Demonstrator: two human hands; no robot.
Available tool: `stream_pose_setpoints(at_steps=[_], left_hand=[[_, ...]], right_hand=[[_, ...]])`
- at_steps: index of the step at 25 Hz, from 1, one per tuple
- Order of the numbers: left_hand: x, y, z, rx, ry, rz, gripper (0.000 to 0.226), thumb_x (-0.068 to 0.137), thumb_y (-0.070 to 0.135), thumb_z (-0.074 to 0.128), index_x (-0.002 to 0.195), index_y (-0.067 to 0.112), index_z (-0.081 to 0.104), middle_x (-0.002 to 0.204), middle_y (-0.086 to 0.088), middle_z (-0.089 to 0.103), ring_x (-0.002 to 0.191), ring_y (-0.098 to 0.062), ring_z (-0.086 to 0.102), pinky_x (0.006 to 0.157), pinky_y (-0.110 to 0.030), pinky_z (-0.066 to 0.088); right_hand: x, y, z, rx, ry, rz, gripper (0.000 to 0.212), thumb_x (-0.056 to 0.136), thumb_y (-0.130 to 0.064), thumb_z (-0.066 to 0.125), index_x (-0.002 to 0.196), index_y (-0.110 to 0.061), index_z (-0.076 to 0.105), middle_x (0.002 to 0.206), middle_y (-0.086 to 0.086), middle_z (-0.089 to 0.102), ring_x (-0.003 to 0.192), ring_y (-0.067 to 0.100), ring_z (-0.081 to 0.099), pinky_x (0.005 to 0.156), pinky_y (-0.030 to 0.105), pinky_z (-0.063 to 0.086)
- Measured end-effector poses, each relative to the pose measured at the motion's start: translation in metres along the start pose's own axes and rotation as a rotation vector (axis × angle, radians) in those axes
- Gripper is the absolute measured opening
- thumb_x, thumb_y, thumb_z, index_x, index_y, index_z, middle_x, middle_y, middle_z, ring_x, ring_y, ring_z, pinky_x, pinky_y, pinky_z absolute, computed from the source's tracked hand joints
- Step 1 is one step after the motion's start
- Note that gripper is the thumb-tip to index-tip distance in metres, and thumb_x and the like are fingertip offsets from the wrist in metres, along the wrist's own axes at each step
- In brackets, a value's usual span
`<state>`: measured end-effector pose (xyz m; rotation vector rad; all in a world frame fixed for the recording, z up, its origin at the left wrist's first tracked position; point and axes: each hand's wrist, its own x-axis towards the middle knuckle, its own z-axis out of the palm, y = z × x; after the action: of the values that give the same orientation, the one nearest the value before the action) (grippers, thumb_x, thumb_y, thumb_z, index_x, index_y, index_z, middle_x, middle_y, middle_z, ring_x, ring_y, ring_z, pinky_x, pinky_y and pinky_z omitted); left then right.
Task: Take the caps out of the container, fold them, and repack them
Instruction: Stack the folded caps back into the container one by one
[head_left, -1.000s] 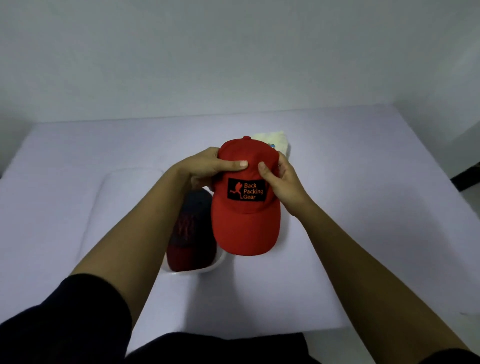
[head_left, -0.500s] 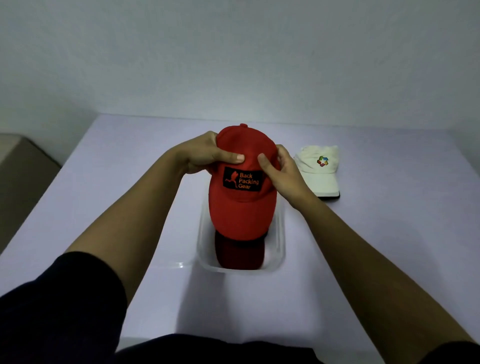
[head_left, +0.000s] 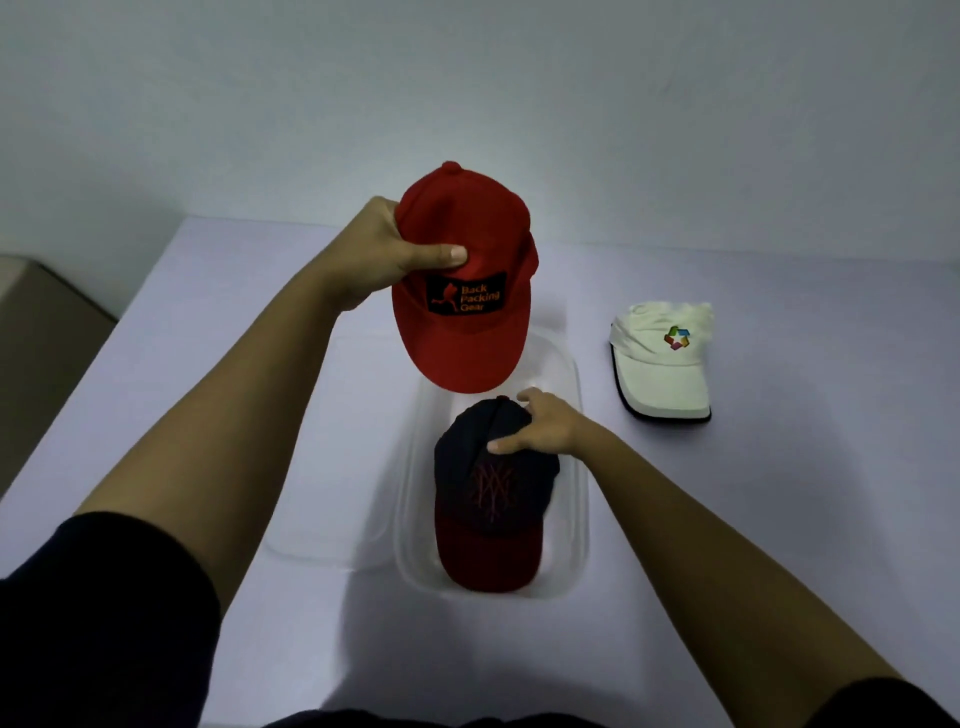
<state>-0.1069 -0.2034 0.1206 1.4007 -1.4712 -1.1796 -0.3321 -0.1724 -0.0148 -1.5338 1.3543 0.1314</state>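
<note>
In the upper middle of the frame, your left hand (head_left: 384, 254) holds the red cap (head_left: 462, 332) up above the desk (head_left: 779, 519). The thumb lies across the crown just over the patch and the other fingers are hidden behind it, so the grip is closed on the fabric. At lower centre, your right hand (head_left: 545, 423) is down in the clear container (head_left: 577, 499), its fingers (head_left: 524, 395) curled over the top of the dark cap (head_left: 493, 499) and the thumb pressed on the front panel, pinching the crown. The white cap (head_left: 660, 364) lies flat on the desk at the right of the frame, apart from the container. What looks like a clear lid (head_left: 322, 467) sits just left of the container.

You seem to be in the unpacking step — one cap out, one in hand, the last one in the container. Next, lift the dark cap straight up clear of the rim — its soft crown may crumple or slip — then set both caps on bare desk before you fold.
</note>
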Motion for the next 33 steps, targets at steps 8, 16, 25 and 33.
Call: stream_pose_setpoints(at_steps=[8,16,25,33], left_hand=[[0.012,-0.031,0.033,-0.006,0.01,-0.013,0.038,0.076,0.015,0.076,0.112,0.006,0.066,0.106,-0.006,0.071,0.099,-0.018,0.069,0.086,-0.031,0.057],[-0.017,-0.077,0.066,-0.033,-0.128,-0.22,0.025,0.074,0.012,0.077,0.09,-0.006,0.069,0.088,-0.013,0.072,0.08,-0.019,0.069,0.078,-0.031,0.057],[-0.023,-0.116,0.081,-0.086,-0.279,-0.518,0.03,0.092,0.041,0.052,0.087,0.015,0.068,0.078,0.001,0.072,0.072,-0.015,0.069,0.065,-0.025,0.054],[-0.017,-0.124,0.089,-0.026,-0.237,-0.649,0.059,0.096,0.052,0.034,0.142,0.017,0.027,0.141,-0.01,0.044,0.123,-0.026,0.05,0.103,-0.039,0.043]], right_hand=[[-0.045,-0.02,0.011,-0.255,0.046,-0.34,0.098,0.068,-0.035,0.08,0.142,-0.013,0.021,0.135,0.009,0.037,0.123,0.023,0.041,0.105,0.035,0.039],[-0.078,-0.005,0.025,-0.233,0.218,-0.457,0.104,0.074,-0.037,0.075,0.149,-0.017,0.006,0.112,-0.007,0.026,0.106,0.006,0.034,0.093,0.015,0.029],[-0.051,0.025,0.026,-0.183,0.467,-0.155,0.133,0.048,-0.082,0.063,0.147,-0.015,0.005,0.157,0.004,0.015,0.146,0.021,0.008,0.117,0.045,-0.006],[-0.022,0.026,0.034,-0.307,0.452,-0.068,0.133,0.05,-0.093,0.042,0.148,-0.017,-0.008,0.159,0.004,0.008,0.145,0.026,-0.011,0.107,0.066,-0.015]])
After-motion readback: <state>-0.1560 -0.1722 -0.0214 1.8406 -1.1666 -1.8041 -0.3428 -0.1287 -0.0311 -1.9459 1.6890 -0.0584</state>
